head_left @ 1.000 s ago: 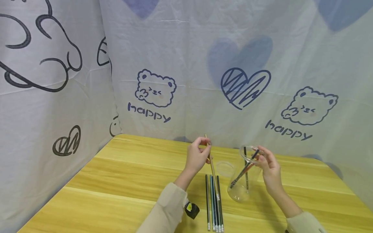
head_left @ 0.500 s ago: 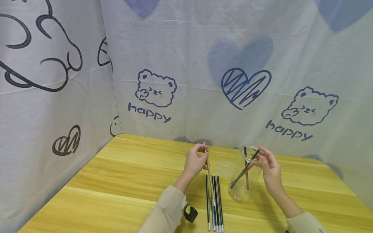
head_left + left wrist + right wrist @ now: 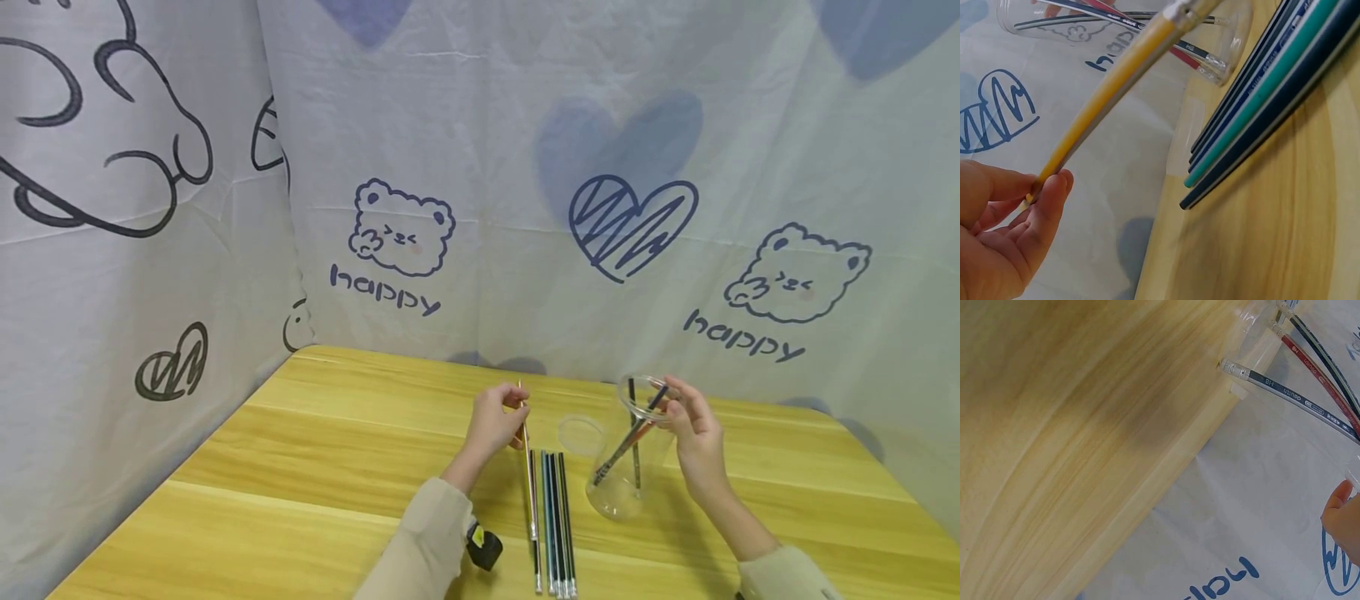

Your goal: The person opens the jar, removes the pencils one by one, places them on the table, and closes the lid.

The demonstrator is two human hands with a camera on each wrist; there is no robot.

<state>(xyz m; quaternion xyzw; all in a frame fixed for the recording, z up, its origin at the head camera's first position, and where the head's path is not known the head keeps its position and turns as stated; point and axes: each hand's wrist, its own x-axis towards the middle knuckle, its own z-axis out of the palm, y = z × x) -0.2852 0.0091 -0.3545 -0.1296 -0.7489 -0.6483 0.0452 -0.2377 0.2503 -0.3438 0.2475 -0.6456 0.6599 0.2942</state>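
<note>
My left hand [image 3: 495, 421] pinches the far end of a yellow pencil [image 3: 1110, 87] between thumb and fingers. Its eraser end points toward me and slants over the leftmost dark pencil [image 3: 537, 567] in the head view. Just right of that lies a row of several dark and green-blue pencils [image 3: 556, 525], eraser ends nearest me. With its fingers at the rim, my right hand [image 3: 697, 437] holds a clear jar [image 3: 611, 505] upright on the table. Inside the jar lean a red pencil [image 3: 1313, 365] and dark pencils [image 3: 1297, 398], eraser ends down.
A clear round lid [image 3: 581, 435] lies on the wooden table [image 3: 337, 467] behind the pencils, left of the jar. White printed cloth [image 3: 480, 275] hangs along the table's back and left sides. A small black device [image 3: 484, 547] sits at my left wrist.
My left hand has moved left and a little toward me with the yellow pencil, whose eraser end has swung from above the row to the leftmost dark pencil. The right hand and jar stay put.
</note>
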